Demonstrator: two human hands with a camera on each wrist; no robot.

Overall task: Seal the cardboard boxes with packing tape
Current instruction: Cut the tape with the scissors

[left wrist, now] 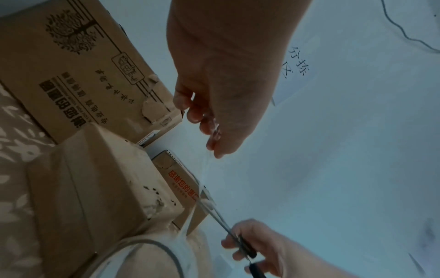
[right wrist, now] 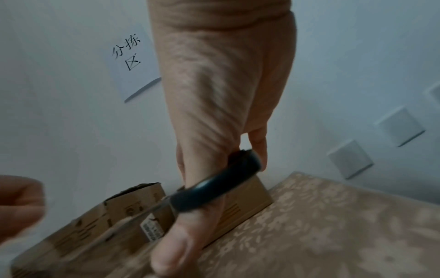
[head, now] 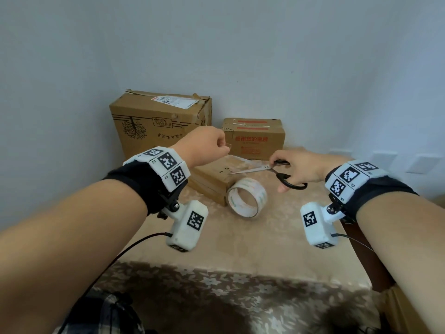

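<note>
Above the box (head: 212,175), your left hand (head: 204,145) pinches tape (left wrist: 204,169); your right hand (head: 297,168) grips scissors (head: 269,171). Slack tape could fold onto itself.

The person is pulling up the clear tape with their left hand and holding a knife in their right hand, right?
Almost. The right hand holds black-handled metal scissors, not a knife; the head view shows this. The left hand does pinch the clear tape strip above the small cardboard box.

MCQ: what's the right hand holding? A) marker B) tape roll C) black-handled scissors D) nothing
C: the right hand has its fingers through the black handles of the scissors, blades pointing at the clear tape strip pinched by the left hand; the tape roll stands on the table.
</note>
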